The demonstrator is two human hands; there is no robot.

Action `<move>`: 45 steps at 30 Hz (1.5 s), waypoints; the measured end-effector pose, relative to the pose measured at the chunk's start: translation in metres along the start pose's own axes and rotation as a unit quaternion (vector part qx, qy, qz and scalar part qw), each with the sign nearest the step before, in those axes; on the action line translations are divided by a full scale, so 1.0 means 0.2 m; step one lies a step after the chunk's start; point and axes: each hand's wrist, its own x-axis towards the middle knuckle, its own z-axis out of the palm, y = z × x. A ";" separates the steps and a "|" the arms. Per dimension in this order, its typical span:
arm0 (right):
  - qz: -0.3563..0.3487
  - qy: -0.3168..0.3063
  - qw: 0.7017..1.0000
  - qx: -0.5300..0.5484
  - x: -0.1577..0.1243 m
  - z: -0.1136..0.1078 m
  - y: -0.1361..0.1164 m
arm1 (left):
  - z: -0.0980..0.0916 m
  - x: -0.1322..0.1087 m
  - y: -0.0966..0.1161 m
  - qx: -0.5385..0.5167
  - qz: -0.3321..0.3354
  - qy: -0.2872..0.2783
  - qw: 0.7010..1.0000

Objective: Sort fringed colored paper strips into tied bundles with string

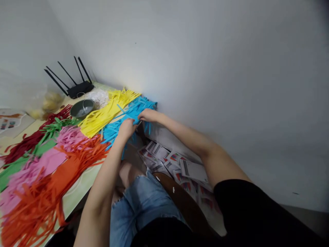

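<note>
A pile of blue fringed strips lies at the table's right end, some strips hanging over the edge. My left hand is closed on the near side of this blue fringe, thumb against the fingers. Close beside it, my right hand pinches the same fringe at its right part. The fingertips of both hands are partly hidden in the strips. Yellow fringed strips lie just left of the blue ones. Orange fringe, pink fringe, green fringe and dark red fringe spread further left.
At the back stands a black router with several antennas. In front of it are a dark green bowl and a bundle of white string. A wall borders the right side. Printed packets lie below the table edge.
</note>
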 end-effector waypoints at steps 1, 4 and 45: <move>0.004 -0.004 1.000 -0.002 0.01 -0.02 0.00 | 0.03 0.04 -0.02 0.005 -0.014 -0.007 1.000; 0.006 -0.015 1.000 -0.008 0.03 -0.05 0.00 | 0.08 0.10 -0.08 0.015 -0.048 -0.022 0.998; 0.085 0.062 0.986 0.130 0.01 -0.03 -0.29 | -0.04 0.21 -0.19 -0.070 -0.219 0.175 0.957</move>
